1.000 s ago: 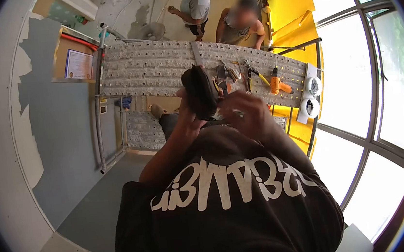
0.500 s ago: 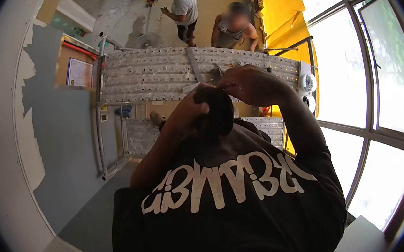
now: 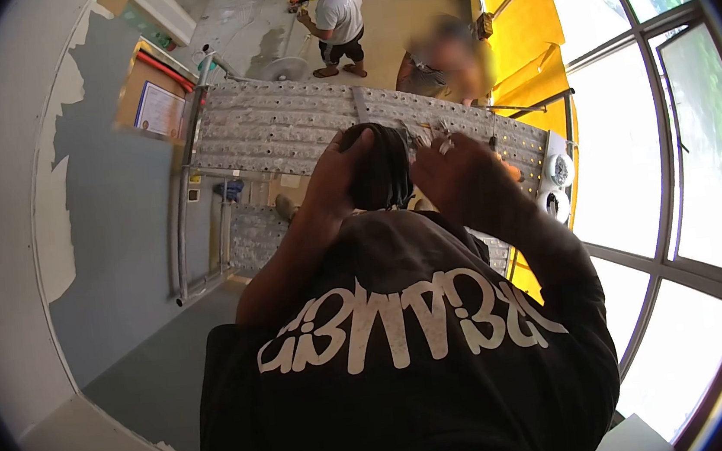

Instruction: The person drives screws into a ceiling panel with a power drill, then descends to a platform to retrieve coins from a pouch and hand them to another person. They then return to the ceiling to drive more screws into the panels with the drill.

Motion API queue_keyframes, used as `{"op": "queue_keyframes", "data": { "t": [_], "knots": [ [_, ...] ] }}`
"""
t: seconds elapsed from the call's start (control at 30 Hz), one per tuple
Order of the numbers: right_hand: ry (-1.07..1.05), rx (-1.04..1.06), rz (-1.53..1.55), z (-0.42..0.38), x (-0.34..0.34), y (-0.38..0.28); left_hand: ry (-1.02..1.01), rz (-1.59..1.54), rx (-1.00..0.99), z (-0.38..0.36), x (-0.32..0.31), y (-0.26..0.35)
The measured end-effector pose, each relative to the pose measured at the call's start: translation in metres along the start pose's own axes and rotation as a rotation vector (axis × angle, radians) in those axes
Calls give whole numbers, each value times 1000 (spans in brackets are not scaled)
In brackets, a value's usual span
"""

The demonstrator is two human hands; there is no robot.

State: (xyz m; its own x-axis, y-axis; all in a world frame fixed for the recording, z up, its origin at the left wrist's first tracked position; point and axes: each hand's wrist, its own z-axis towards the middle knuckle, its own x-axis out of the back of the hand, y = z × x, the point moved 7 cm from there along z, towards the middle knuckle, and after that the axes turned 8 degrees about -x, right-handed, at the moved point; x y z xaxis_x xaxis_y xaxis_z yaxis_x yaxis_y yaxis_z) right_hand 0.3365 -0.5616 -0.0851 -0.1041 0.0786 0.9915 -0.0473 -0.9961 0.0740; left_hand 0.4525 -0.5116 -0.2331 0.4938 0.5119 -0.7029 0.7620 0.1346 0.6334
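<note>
A thick coil of black cable [image 3: 379,170], with loose-looking strands along its right edge, is held in front of my chest. Around its left side my left hand [image 3: 339,175] is closed, thumb over the near face. Just right of the coil is my right hand [image 3: 462,172], slightly smeared, with its fingers curled in and a shiny band on one of them. Whatever those fingers grip, if anything, cannot be made out. Beyond both hands, small tools [image 3: 430,129] lie on the perforated metal scaffold platform [image 3: 264,122].
Scaffold rails [image 3: 183,208] stand left, beside the grey wall [image 3: 117,223]. White round fixtures [image 3: 556,172] sit at the platform's right end, near yellow sheeting [image 3: 524,27] and windows [image 3: 613,132]. Below are a person in a white shirt [image 3: 340,10], another crouching person [image 3: 436,62] and a fan [image 3: 285,69].
The coil has turned, showing more of its strands. My right hand has moved away from it, to the right and slightly down. The view has shifted, and the white-shirted person has turned.
</note>
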Motion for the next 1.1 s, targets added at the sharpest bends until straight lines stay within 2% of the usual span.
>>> {"op": "queue_keyframes", "data": {
  "t": [0.07, 0.13, 0.27, 0.37, 0.47, 0.57, 0.63, 0.7, 0.77, 0.8, 0.9, 1.0, 1.03, 1.1],
  "knots": [
    [21, 20, 28, -7, -14, -17, 47, -131, 20, 9, 11, -3],
    [-3, 24, -1, -7, -21, -34, 31, -135, -26, 15, 19, -3],
    [131, -78, 125, -4, -35, -33, 42, -238, -65, 24, 28, -4],
    [-21, -112, 303, -8, -30, -13, 4, -294, -11, 21, 18, -4],
    [7, -308, 1041, -12, -35, 47, -38, -264, 9, 13, -3, 8],
    [415, -427, 1399, 1, -67, 78, -136, -317, 136, -7, -37, 18],
    [65, -438, 1736, 2, -139, 65, -158, -284, 125, -12, -49, 27],
    [15, -460, 1734, -6, -170, 42, -220, -306, 105, -15, -61, 42],
    [48, -385, 1628, 1, -162, 21, -335, -383, 63, -18, -72, 70],
    [-95, -336, 1703, 5, -164, 13, -309, -365, 39, -17, -70, 80],
    [-429, -539, 1548, -4, -185, 13, -242, -334, 9, -20, -59, 102],
    [-423, -620, 1330, -14, -229, 26, -193, -222, -36, -26, -43, 108],
    [-453, -694, 1407, -15, -231, 31, -183, -241, -63, -29, -39, 112],
    [-286, -669, 1155, -12, -224, 49, -162, -283, -110, -34, -32, 117]
  ]
}}
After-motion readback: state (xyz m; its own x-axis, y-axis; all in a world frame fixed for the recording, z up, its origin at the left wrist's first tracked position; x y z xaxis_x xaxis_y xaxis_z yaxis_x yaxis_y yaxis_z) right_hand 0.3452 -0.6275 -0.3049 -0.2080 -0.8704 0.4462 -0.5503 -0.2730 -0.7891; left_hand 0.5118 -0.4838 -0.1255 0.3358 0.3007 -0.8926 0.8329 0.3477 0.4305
